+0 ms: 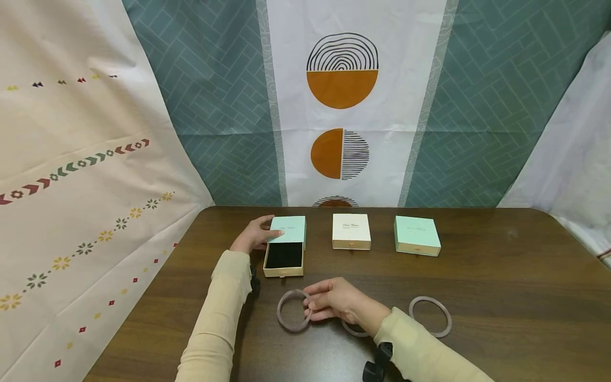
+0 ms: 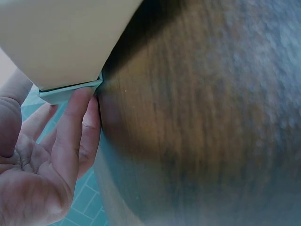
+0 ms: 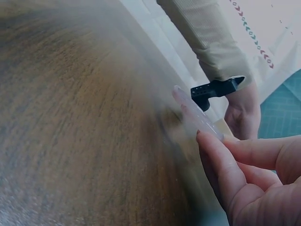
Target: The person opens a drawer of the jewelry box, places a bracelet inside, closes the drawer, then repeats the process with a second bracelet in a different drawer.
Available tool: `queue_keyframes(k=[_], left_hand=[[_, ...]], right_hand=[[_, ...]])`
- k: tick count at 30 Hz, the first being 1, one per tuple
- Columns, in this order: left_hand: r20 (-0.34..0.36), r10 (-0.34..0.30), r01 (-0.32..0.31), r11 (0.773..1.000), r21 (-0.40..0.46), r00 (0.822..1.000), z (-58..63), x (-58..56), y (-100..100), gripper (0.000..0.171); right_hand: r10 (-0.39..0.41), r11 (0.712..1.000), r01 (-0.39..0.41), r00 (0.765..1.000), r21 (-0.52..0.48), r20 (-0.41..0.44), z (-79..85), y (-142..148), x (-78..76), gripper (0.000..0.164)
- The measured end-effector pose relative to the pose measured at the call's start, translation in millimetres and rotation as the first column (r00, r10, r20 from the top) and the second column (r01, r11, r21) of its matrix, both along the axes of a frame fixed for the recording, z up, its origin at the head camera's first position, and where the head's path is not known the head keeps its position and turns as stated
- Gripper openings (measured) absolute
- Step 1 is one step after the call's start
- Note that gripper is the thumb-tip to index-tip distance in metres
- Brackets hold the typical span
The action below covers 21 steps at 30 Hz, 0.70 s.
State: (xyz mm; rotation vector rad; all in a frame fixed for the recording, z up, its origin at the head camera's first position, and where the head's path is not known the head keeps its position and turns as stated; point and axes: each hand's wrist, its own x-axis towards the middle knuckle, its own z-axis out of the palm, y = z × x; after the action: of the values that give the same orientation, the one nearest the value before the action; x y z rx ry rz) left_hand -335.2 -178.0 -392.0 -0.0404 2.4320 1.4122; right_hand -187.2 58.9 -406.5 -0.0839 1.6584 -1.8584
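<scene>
At the left, a mint box [image 1: 295,225] has its drawer [image 1: 284,272] pulled out toward me, showing a black lining. My left hand [image 1: 255,234] grips this box, thumb on top and fingers along its far left side; in the left wrist view its fingers touch the mint edge. My right hand [image 1: 340,300] pinches a pale, greyish-pink bangle [image 1: 279,313] between thumb and fingers, just in front of the drawer. Seen nearly edge-on in the right wrist view, the bangle [image 3: 195,112] tilts up from the fingertips. A second bangle [image 1: 355,332] is partly hidden under the right hand.
Another bangle [image 1: 448,317] lies on the brown table [image 1: 515,286] to the right, beyond the right forearm. A closed cream box [image 1: 351,229] and a closed mint box [image 1: 417,233] stand along the back. Patterned cloths [image 1: 229,106] hang behind and at the sides.
</scene>
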Motion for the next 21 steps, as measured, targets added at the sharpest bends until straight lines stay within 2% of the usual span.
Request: queue_keyframes(k=[21], left_hand=[[-0.007,-0.004,0.004,1.0,-0.005,1.0,-1.2,1.6,-1.5,0.074]], right_hand=[[-0.023,0.999,0.022,0.999,-0.028,-0.037,2.2,10.6,0.9,0.044]])
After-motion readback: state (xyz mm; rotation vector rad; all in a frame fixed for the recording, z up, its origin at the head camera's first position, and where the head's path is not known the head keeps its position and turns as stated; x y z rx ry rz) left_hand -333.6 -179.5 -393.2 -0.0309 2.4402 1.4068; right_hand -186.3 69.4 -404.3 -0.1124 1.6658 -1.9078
